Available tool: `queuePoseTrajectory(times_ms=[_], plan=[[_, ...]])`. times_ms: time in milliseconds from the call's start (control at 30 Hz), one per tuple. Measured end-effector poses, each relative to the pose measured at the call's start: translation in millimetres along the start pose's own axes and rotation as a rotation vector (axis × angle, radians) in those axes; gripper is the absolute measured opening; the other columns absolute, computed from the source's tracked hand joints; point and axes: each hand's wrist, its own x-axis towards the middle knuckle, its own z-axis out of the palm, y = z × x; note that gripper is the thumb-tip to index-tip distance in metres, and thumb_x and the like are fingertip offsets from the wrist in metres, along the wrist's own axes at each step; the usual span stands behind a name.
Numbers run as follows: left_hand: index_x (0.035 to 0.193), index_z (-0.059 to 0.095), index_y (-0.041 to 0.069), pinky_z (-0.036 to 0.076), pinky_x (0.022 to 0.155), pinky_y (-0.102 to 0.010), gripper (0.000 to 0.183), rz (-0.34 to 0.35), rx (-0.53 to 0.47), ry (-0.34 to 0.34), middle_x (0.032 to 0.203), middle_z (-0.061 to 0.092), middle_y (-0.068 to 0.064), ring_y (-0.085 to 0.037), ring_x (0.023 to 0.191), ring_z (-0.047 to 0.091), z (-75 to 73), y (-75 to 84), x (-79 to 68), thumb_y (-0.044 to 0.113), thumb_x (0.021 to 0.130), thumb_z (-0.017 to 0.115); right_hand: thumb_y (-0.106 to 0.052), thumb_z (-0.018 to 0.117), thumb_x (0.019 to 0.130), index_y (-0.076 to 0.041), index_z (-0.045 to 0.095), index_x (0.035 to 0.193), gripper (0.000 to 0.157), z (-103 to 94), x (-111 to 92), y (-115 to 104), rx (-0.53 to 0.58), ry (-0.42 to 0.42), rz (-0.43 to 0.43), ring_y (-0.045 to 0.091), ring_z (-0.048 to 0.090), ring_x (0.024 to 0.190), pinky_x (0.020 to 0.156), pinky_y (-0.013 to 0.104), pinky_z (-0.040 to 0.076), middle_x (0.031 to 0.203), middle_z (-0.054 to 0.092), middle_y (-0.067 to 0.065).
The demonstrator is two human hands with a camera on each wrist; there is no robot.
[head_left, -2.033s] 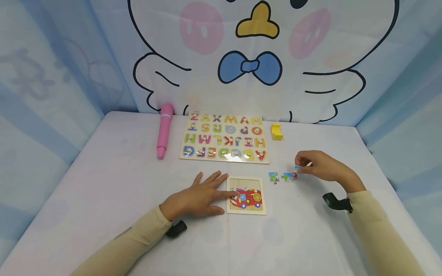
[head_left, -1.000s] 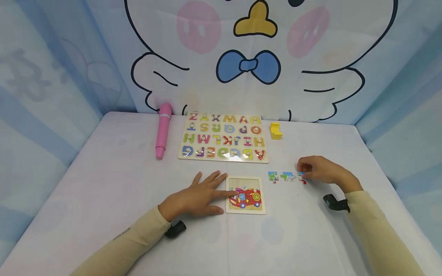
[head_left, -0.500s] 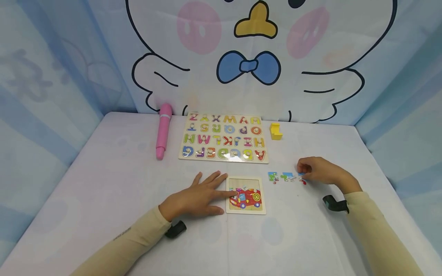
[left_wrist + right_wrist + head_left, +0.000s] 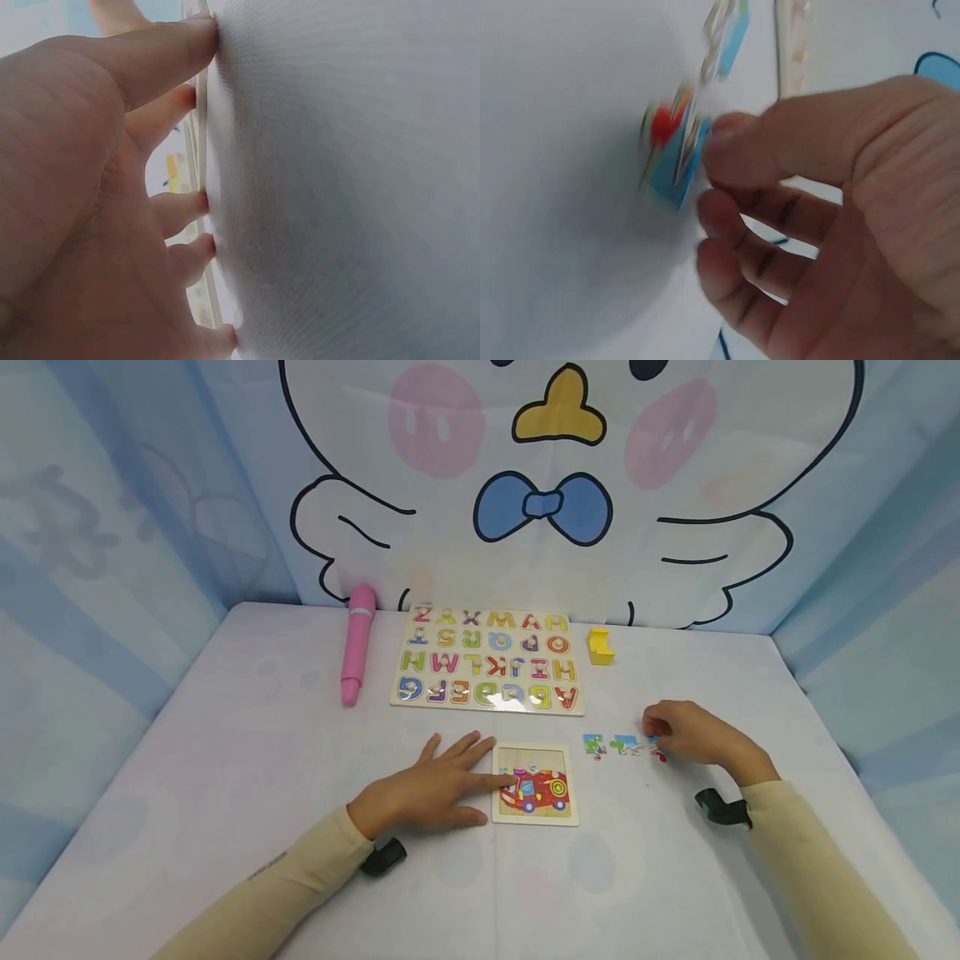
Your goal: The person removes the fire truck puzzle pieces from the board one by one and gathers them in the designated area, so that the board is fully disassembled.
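Note:
My left hand [image 4: 430,789] lies spread at the left of a small framed jigsaw puzzle [image 4: 572,806]. Its index finger reaches over the frame onto the red fire engine picture. In the left wrist view, the straight fingertips [image 4: 196,201] meet the surface. My right hand [image 4: 697,732] is low over the right end of a short row of loose pieces. Its thumb and index finger pinch the edge of a blue puzzle piece with a red spot [image 4: 667,176]. To the left of that lie another puzzle piece [image 4: 625,744] and a green and blue puzzle piece [image 4: 593,745].
Behind the puzzle lies a wooden alphabet board [image 4: 486,662] with knobbed letters. A pink pen-shaped stick [image 4: 357,647] lies left of it, and a yellow block [image 4: 600,647] stands to its right. A printed cloth backdrop [image 4: 540,568] rises behind the table.
My right hand has lowered the puzzle piece from over the middle one to the row's right end, then shifted slightly left. My left hand has stayed in place.

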Motion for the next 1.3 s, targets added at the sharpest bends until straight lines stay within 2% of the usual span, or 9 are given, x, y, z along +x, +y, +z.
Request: queuePoseTrajectory(times_ms=[133,233,300,400,567,733,1033,1300], plan=[[0.152,0.047,0.043,0.0,0.119,-0.068,0.061,0.003,-0.005,-0.003,0.171,0.015,-0.005,-0.027,0.158,0.001,-0.2,0.4,1.1,0.042,0.096,0.069,0.01,0.058,0.084,-0.002,0.066,0.098,0.02,8.7,2,-27,-0.049,0.144,-0.028,0.024,0.056,0.083,0.073,0.042,0.051,0.095,0.061,0.009],[0.152,0.046,0.044,0.0,0.119,-0.067,0.061,0.001,0.001,-0.005,0.171,0.015,-0.004,-0.027,0.158,0.001,-0.6,1.5,2.2,0.043,0.096,0.069,0.007,0.063,0.088,-0.001,0.068,0.106,0.02,16.9,5,-59,-0.062,0.175,-0.074,0.026,0.06,0.087,0.077,0.044,0.055,0.103,0.063,0.012],[0.152,0.047,0.044,0.001,0.119,-0.068,0.06,0.0,0.001,-0.003,0.171,0.015,-0.004,-0.027,0.158,0.001,-1.1,2.0,2.7,0.043,0.096,0.069,0.004,0.067,0.09,-0.001,0.07,0.111,0.022,24.6,7,-81,-0.073,0.163,-0.14,0.025,0.062,0.091,0.081,0.044,0.056,0.107,0.065,0.011],[0.152,0.047,0.044,0.002,0.118,-0.069,0.06,0.0,0.006,-0.006,0.171,0.016,-0.004,-0.028,0.158,0.002,-1.2,2.1,3.2,0.044,0.096,0.069,-0.002,0.071,0.091,-0.003,0.071,0.116,0.026,37.4,10,-111,-0.075,0.104,-0.221,0.021,0.061,0.093,0.084,0.041,0.056,0.111,0.065,0.009],[0.153,0.044,0.045,0.003,0.118,-0.07,0.061,0.01,0.018,-0.011,0.171,0.016,-0.004,-0.028,0.158,0.002,-1.2,1.0,3.3,0.044,0.097,0.068,-0.007,0.072,0.091,-0.004,0.072,0.121,0.03,56.1,17,-144,-0.081,0.016,-0.338,0.016,0.06,0.093,0.085,0.037,0.056,0.11,0.066,0.005],[0.153,0.044,0.043,0.003,0.117,-0.07,0.06,0.017,0.017,-0.013,0.171,0.016,-0.005,-0.028,0.158,0.003,-0.9,0.8,4.3,0.044,0.098,0.067,-0.008,0.075,0.09,-0.003,0.072,0.118,0.029,65.3,21,-152,-0.081,-0.012,-0.402,0.013,0.059,0.088,0.08,0.032,0.055,0.105,0.065,0.003],[0.154,0.042,0.044,0.002,0.118,-0.069,0.062,-0.006,0.017,-0.027,0.171,0.013,-0.004,-0.028,0.158,0.001,-2.1,1.4,3.6,0.045,0.097,0.067,-0.009,0.076,0.089,-0.009,0.071,0.105,0.017,73.3,24,-151,-0.111,0.004,-0.355,0.01,0.052,0.076,0.069,0.027,0.048,0.093,0.058,-0.003],[0.153,0.045,0.045,0.003,0.117,-0.07,0.06,0.013,0.028,-0.035,0.171,0.015,-0.006,-0.028,0.158,0.002,-2.4,-1.9,1.5,0.04,0.098,0.068,-0.006,0.074,0.09,-0.008,0.067,0.103,0.016,76.9,27,-152,-0.057,-0.028,-0.312,0.011,0.053,0.076,0.072,0.029,0.049,0.094,0.058,-0.002]])
